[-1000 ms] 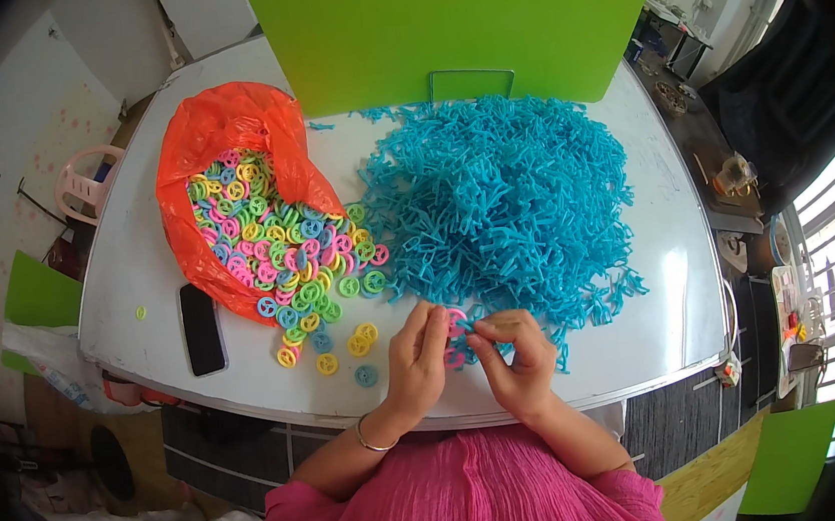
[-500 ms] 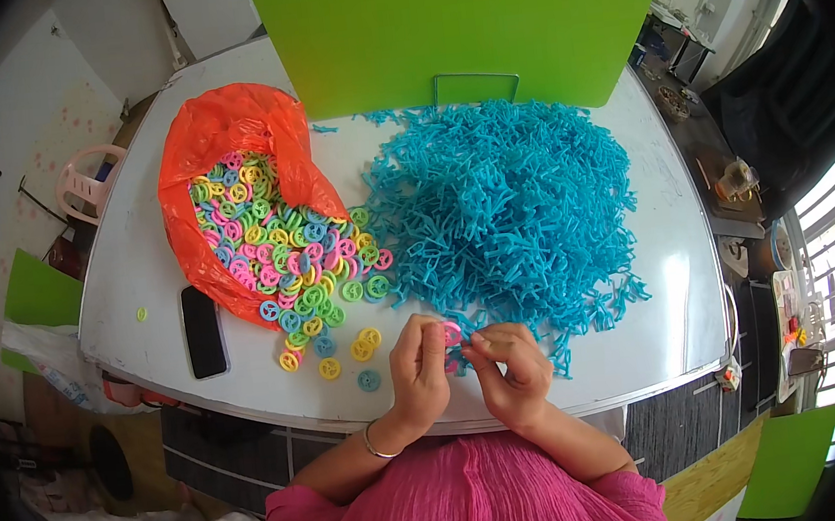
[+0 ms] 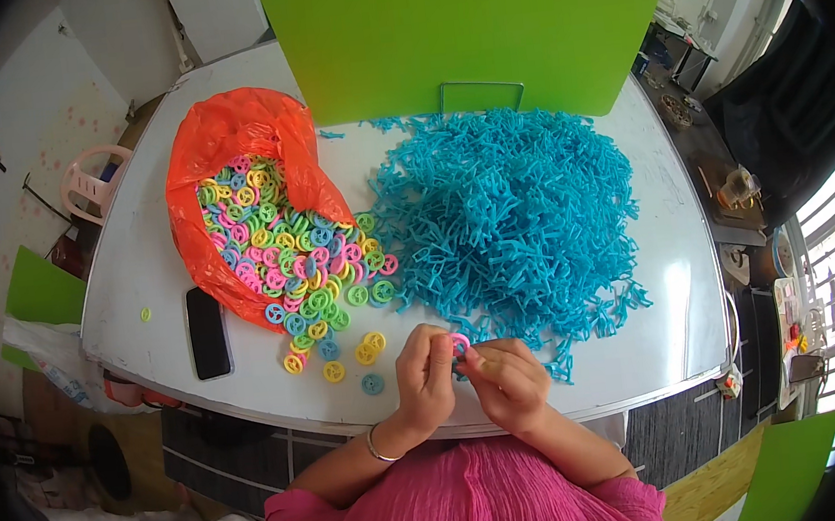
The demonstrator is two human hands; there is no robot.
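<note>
Near the table's front edge my left hand is closed, its thumb and fingers gripping a small pink plastic wheel. My right hand meets it from the right, thumb and forefinger pinched at the wheel around a small blue plastic piece, mostly covered by the fingers. Just beyond my hands rises a big heap of blue forked plastic pieces. To the left, an orange-red plastic bag lies open, and pink, yellow, green and blue spoked wheels spill out of it toward my hands.
A dark phone lies left of the wheels. Single wheels lie loose nearby, among them a blue one and a yellow one. A green panel stands at the back of the white table, with a thin metal handle before it.
My right fingers have closed in on the pink wheel, and the blue piece is now less visible. The whole view has shifted slightly.
</note>
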